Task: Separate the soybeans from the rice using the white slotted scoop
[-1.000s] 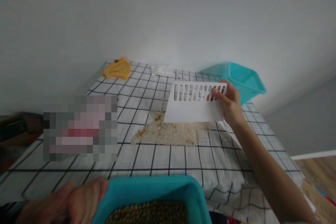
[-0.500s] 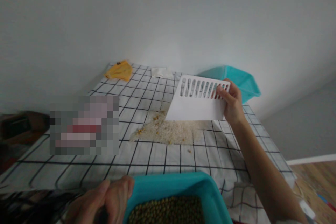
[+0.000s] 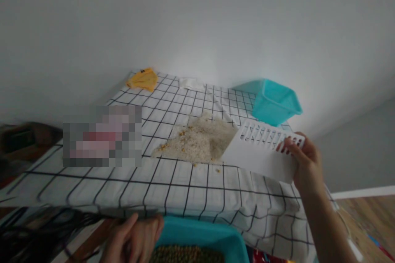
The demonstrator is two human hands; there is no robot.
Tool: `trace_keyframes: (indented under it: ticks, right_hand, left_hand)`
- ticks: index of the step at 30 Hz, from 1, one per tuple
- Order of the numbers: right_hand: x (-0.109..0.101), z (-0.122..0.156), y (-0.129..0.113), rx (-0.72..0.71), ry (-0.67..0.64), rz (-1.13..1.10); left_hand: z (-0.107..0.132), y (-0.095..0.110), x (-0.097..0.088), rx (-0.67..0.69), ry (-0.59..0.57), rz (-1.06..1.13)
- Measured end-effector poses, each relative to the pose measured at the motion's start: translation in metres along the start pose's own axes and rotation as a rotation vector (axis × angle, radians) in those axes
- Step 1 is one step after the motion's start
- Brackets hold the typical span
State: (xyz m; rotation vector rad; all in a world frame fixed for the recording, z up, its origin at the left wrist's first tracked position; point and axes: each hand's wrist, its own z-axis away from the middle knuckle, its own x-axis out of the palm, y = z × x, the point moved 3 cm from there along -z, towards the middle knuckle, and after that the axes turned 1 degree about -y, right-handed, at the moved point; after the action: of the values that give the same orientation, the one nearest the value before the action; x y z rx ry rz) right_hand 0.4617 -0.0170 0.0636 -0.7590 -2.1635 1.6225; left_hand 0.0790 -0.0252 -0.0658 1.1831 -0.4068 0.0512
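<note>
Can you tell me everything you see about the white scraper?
The scraper is a thin, flat white sheet, maybe plastic, with a row of long slots near its far edge. One side slants to a pointed corner. The right hand holds the opposite end, thumb over the slots. It tilts over the checked cloth, its pointed corner by the pale grain. I can't tell if it touches either.

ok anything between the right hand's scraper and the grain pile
Nothing visible: the scraper in the right hand overlaps the right edge of the grain pile in view; whether they touch I can't tell. The far bin stands beyond the scraper, not between them.
</note>
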Motion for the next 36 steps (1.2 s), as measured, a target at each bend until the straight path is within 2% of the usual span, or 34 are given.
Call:
trace_keyframes:
  ticks: [3, 6, 9, 12, 14, 18, 22, 25, 28, 33, 36]
  right_hand:
    - [-0.007, 0.014, 0.013, 0.068, 0.028, 0.007]
    - [-0.004, 0.02, 0.017, 0.076, -0.035, 0.026]
    - [0.002, 0.03, 0.017, 0.093, -0.122, 0.022]
    - [0.006, 0.04, 0.015, 0.105, -0.139, -0.026]
    - [0.007, 0.042, 0.013, 0.095, -0.077, -0.054]
    - [0.013, 0.036, 0.015, 0.048, 0.014, -0.044]
    - [0.023, 0.032, 0.016, -0.023, 0.042, -0.046]
    - [0.031, 0.034, 0.015, -0.014, -0.001, -0.03]
    - [0.037, 0.037, 0.012, 0.035, -0.063, -0.003]
    - [0.035, 0.035, 0.012, 0.016, 0.008, 0.029]
    - [0.036, 0.033, 0.014, 0.002, 0.002, 0.011]
  left_hand:
    - [-0.003, 0.005, 0.004, 0.044, -0.149, 0.112]
    - [-0.004, 0.008, -0.004, 0.119, -0.082, 0.158]
    - [-0.004, 0.005, -0.014, 0.182, -0.017, 0.108]
    - [-0.005, 0.0, -0.022, 0.178, 0.035, 0.107]
    - [-0.005, 0.001, -0.024, 0.191, 0.015, 0.14]
    - [-0.005, 0.01, -0.02, 0.28, -0.124, 0.216]
    - [-0.002, 0.018, -0.017, 0.304, -0.156, 0.324]
    - [-0.001, 0.019, -0.017, 0.315, -0.191, 0.35]
    - [0.0, 0.019, -0.021, 0.318, -0.176, 0.391]
    - [0.003, 0.023, -0.02, 0.319, -0.143, 0.39]
    - [0.006, 0.026, -0.017, 0.316, -0.115, 0.391]
